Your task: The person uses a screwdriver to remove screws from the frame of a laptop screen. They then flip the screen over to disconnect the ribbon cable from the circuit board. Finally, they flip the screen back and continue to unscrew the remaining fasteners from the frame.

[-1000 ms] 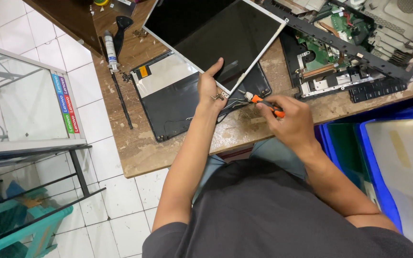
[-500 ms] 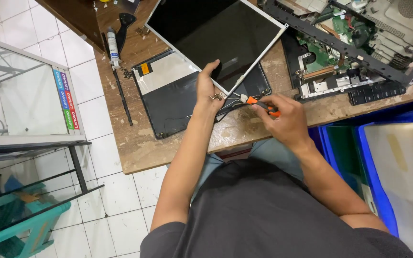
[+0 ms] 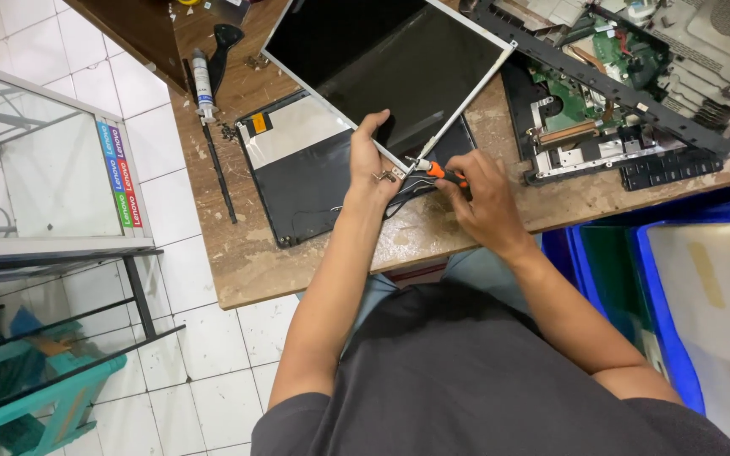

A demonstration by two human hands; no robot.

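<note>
My left hand lay on the near corner of the bare laptop screen panel, fingers together and curled over its edge, thumb along the side, pressing it down rather than pinching anything. My right hand was closed around a small screwdriver with an orange handle, its tip set at the panel's lower corner, just beside my left thumb where the metal side bracket of the panel ended. The panel rested tilted across the dark laptop lid cover, which lay flat on the worn wooden desk with a silvery foil patch and a small orange sticker at its upper part. Thin black cables ran out from under the panel's corner, between my two hands. To the right, well apart from my hands, sat the opened laptop base with its green circuit board exposed, a black plastic frame lying across it. At the left edge of the desk lay a white tube and a thin black rod. Beside my right arm stood blue plastic bins, and on the white tiled floor to my left stood a glass cabinet and a teal stool.
</note>
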